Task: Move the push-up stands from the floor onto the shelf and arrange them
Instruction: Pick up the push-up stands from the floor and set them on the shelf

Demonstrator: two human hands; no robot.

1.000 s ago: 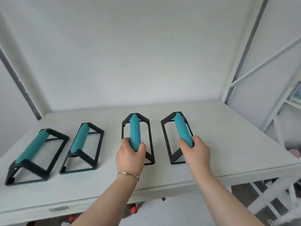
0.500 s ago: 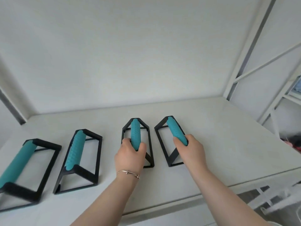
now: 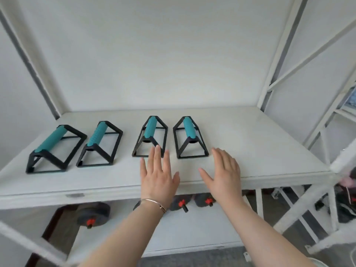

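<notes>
Shelf (image 3: 260, 151): white, flat board in a white metal frame; it carries all four push-up stands.
First stand (image 3: 55, 149): far left on the shelf, black frame with a teal grip, turned a little to the right.
Second stand (image 3: 99, 144): just beside the first one, same turn, standing upright on its base.
Third stand (image 3: 150, 136): near the middle of the shelf, its grip points away from the person.
Left hand (image 3: 157, 178): flat and spread, palm down, holding nothing; the fingers (image 3: 157, 157) reach to the near edge of the third stand, and I cannot tell if they touch it.
Bracelet (image 3: 154, 203): thin metal band on the left wrist.
Fourth stand (image 3: 189, 137): right of the third one, parallel to it, with a small gap between.
Right hand (image 3: 223, 174): also spread and holding nothing, over the front part of the shelf, near the fourth stand but apart from it.
Weights (image 3: 94, 213): dark round discs with red parts, on the lower level under the shelf.
</notes>
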